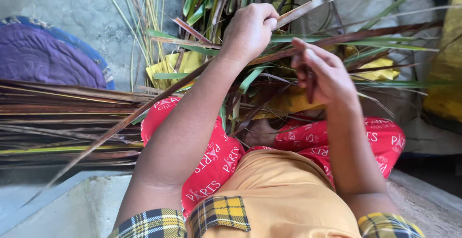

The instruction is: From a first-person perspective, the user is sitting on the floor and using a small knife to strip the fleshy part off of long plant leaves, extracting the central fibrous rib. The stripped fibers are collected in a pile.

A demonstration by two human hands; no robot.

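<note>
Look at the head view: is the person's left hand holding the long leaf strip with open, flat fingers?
No: the left hand is closed in a fist around the long leaf strip, which sticks out past the knuckles.

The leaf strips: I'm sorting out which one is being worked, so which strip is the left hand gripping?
The long pale-brown strip that runs from the left hand up to the top right edge; the other strips lie loose in the pile or stacked at left.

A purple cushion with a blue rim rests on the grey concrete floor at far left. Beside it, nearer, a flat stack of dried brown strips stretches toward the left edge. At far right, a yellow sack stands over a pale sheet.
</note>
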